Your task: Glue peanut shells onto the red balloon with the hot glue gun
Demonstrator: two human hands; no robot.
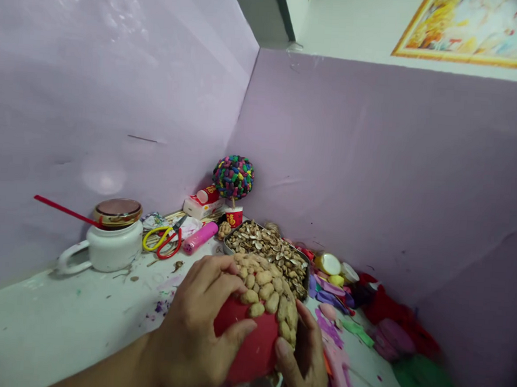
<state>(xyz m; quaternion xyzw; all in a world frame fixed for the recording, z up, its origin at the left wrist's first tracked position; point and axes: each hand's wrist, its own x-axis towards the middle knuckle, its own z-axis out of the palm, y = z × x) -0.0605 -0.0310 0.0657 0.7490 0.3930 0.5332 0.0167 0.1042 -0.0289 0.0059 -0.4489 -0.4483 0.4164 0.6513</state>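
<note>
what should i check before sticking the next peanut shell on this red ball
1. Left hand steadies the red ball: ok, fingers wrap its left side.
2. Right hand supports the other side: ok, it touches the shell-covered edge.
3. Peanut shells on the ball seated: cannot tell, they look close-packed on top.
4. Bare red area left: ok, the lower front is uncovered.
5. Tray of shells nearby: ok, right behind the ball.
6. Loose shell in the fingers: cannot tell.
</note>
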